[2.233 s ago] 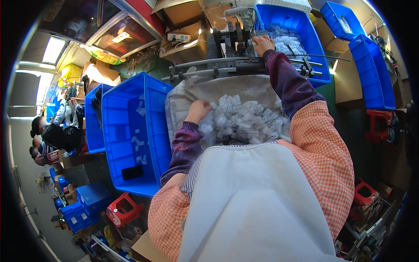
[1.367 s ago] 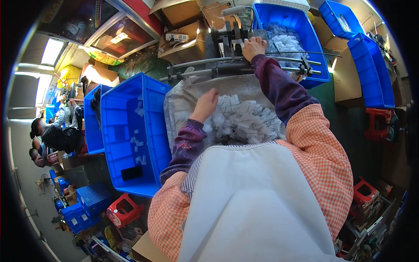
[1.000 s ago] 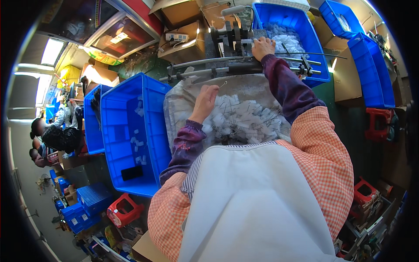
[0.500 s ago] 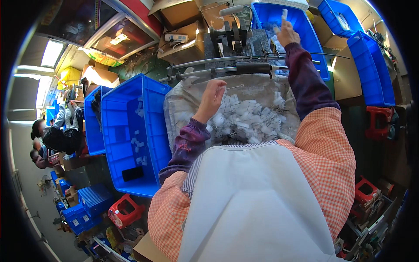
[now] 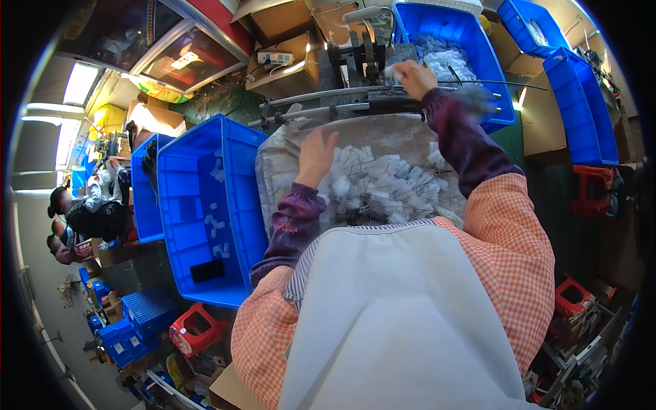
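My right hand is closed on a small white plastic piece, in front of the dark metal bench machine. My left hand hovers over the left part of a pale cloth-lined surface, thumb apart from the fingers, with nothing visible in it. Beside it spreads a heap of translucent white pieces with thin wires or ribbed parts; their exact kind is unclear. A smeared grey shape shows by my right forearm. Metal rods cross between the machine and the heap.
On the left, a large blue bin holds a few white pieces and a black flat object. Another blue bin, at the back right, contains many white pieces. Red stools and cardboard boxes stand around. People are far left.
My right hand has come left and nearer, from over the back-right bin to the machine, with the white piece. My left hand has shifted slightly left; the thin looped wire by it no longer shows.
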Motion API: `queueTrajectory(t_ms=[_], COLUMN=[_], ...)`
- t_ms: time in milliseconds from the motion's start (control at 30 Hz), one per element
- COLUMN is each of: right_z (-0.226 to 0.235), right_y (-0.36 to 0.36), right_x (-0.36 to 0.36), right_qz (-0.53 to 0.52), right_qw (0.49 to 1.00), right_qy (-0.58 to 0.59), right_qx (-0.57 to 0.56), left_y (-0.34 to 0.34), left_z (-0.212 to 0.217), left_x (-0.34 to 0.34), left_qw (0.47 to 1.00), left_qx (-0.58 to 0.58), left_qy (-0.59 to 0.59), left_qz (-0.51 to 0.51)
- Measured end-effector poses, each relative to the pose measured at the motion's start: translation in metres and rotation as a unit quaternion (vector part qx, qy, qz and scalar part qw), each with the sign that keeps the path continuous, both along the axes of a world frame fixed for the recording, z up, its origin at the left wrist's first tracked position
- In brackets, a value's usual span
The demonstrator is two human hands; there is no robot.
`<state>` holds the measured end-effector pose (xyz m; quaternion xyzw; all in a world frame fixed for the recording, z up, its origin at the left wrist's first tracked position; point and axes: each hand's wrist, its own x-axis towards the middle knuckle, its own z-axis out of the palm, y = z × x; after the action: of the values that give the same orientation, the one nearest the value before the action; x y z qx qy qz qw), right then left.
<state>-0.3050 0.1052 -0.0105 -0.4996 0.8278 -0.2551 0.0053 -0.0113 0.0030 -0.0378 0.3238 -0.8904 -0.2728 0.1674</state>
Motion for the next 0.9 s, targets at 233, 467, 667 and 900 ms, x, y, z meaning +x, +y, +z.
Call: queueTrajectory(t_ms=[233, 467, 667, 900], right_z=[-0.033, -0.042, -0.04, -0.041], right_y=[-0.03, -0.035, -0.037, -0.039], right_x=[-0.03, -0.033, -0.035, -0.034], right_qz=[-0.136, -0.122, -0.107, -0.131], right_qw=[0.984, 0.986, 0.989, 0.976], right_qy=[0.108, 0.11, 0.097, 0.162], right_qx=[0.038, 0.025, 0.029, 0.061], left_y=[-0.002, -0.005, 0.0, -0.005], left_z=[-0.035, -0.037, -0.04, -0.034], left_x=[0.032, 0.028, 0.02, 0.018], left_qw=[0.969, 0.972, 0.976, 0.962], left_qx=[0.163, 0.144, 0.197, 0.247], left_qy=[-0.168, -0.163, -0.068, -0.066], left_qz=[-0.084, -0.093, -0.062, -0.095])
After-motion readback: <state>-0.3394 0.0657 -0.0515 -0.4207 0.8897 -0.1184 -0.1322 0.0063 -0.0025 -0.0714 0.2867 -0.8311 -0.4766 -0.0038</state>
